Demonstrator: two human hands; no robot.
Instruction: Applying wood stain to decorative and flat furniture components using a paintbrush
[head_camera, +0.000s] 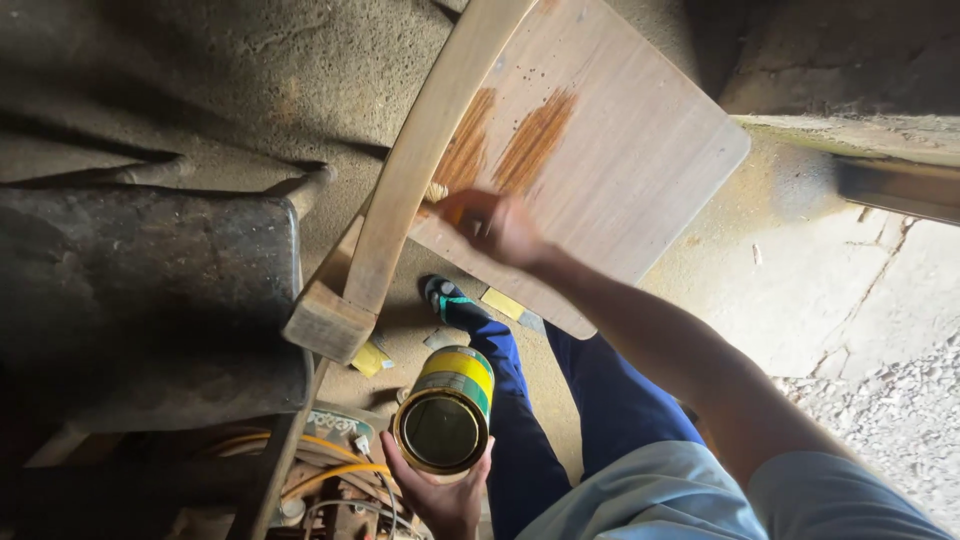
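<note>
right hand (500, 228) presses brush (437, 192) on wooden seat (620, 150), left hand (440, 495) cradles can (447, 410)

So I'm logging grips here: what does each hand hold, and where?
Left hand cups the open tin can from below. Right hand holds a brush; the grip spot is hidden.

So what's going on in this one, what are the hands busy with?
The right hand holds a brush against a pale wooden board, where two brown streaks of stain already show. The left hand holds an open yellow and green can low down near the person's legs. A curved wooden piece leans across the board's left side. Most of the board is bare.
</note>
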